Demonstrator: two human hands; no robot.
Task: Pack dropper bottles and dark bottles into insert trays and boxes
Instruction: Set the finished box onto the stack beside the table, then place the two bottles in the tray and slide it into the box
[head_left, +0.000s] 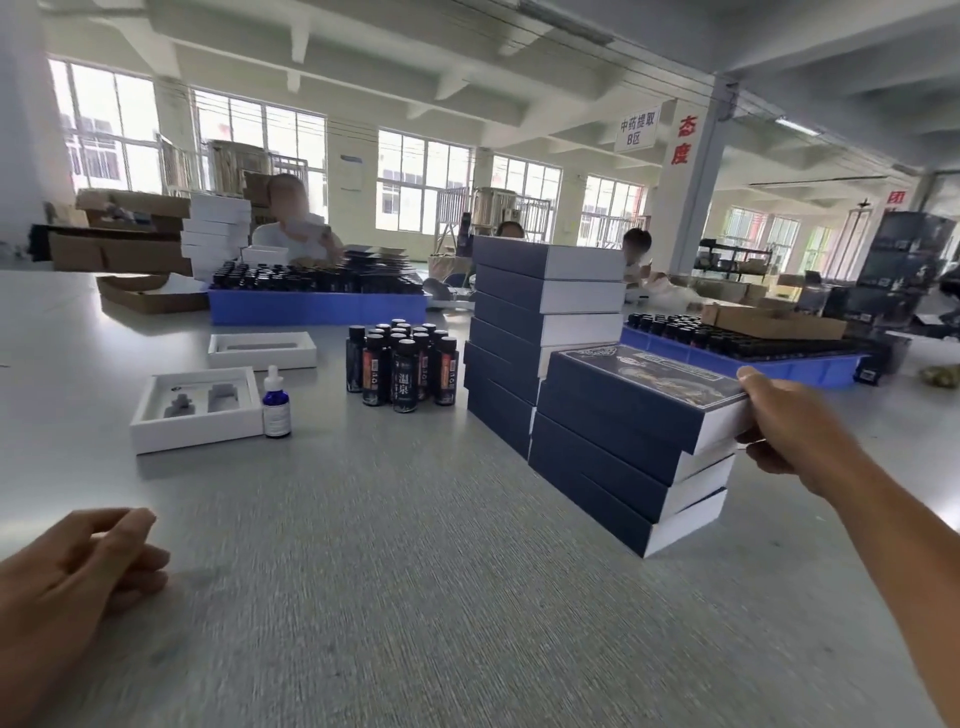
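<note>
Right hand (784, 431) makes the grip here: thumb on top and fingers curled under the near right end of the top box (644, 395), a dark blue box with a printed lid that lies on the nearer stack of boxes (623, 462), four high counting it. Left hand (78, 577) rests low at the near left edge of the counter (415, 571) with fingers loosely curled, holding nothing. Just behind the nearer stack stands a taller stack of dark blue boxes (540, 332), its white sides facing right. Left of that, a cluster of dark bottles (402, 366) stands upright on the counter, black caps up. Further left, one blue dropper bottle (276, 402) with a white top stands upright, just beside the right wall of a white insert tray (195, 410) whose grey inner has shaped cut-outs; no bottle sits in it. A second white insert tray (262, 349) lies behind it, with a long grey slot. At the far side, a blue crate (317, 306) packed with dark bottles sits on the left, and another blue crate (753, 353) of dark bottles sits on the right with a brown carton (774, 321) lying over it. Stacked white boxes (218, 234) and other seated people show beyond.
</note>
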